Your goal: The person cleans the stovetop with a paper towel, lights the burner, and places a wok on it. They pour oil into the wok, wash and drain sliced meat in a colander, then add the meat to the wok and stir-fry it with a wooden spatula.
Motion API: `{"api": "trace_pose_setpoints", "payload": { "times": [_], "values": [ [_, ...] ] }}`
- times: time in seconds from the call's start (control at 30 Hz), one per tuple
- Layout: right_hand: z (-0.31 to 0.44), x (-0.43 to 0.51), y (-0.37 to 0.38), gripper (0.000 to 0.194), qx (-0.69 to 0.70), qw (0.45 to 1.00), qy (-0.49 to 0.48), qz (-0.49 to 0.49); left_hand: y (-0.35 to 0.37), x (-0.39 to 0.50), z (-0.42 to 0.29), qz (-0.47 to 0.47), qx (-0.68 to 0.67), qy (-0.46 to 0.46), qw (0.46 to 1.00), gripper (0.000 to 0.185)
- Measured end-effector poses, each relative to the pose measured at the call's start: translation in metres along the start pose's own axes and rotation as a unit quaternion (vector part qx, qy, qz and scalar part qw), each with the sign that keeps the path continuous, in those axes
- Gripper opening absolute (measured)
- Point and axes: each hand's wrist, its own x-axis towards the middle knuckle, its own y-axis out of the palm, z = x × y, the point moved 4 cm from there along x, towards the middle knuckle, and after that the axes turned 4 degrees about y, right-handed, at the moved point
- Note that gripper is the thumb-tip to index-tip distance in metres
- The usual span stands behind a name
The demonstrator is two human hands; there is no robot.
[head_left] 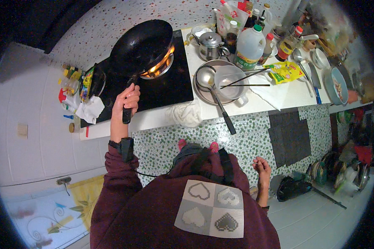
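My left hand [131, 100] is wrapped around the handle of a black wok [141, 43]. The wok leans over a lit gas burner [159, 70], and orange flames show along its lower right side. Its cooking surface looks dark, and I make out no food in it. Away from the counter, at the right side of my body, my right hand [262, 166] hangs with loosely curled fingers and nothing visible in it. Right of the black glass cooktop [174, 93], a metal ladle [216, 96] rests in a steel basin [199, 91] beside a clear plastic measuring cup [232, 76] and dark chopsticks [255, 85].
A crumpled cloth [184, 113] hangs over the counter's front edge. Behind the basin stand a steel oil pot [210, 46] and a large plastic jug [251, 46]. Farther right are a yellow packet [285, 72], a knife [314, 77] and a blue bowl [335, 85]. The ladle handle overhangs the edge.
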Motion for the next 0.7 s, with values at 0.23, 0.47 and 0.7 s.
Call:
{"api": "trace_pose_setpoints", "payload": {
  "times": [0.23, 0.47, 0.7],
  "values": [
    [0.043, -0.005, 0.025, 0.023, -0.031, 0.999, -0.012, 0.004, 0.006, 0.006, 0.003, -0.021, -0.001, -0.004, 1.0, 0.027],
    [0.152, 0.019, 0.141, 0.022, -0.199, 0.937, -0.117, 0.261, 0.004, 0.02, 0.018, 0.003, -0.023, 0.019, 1.0, 0.023],
    [0.103, 0.061, 0.325, 0.032, -0.428, 0.753, -0.351, 0.356, 0.004, -0.004, 0.012, -0.085, 0.217, 0.117, 0.965, 0.058]
  ]
}}
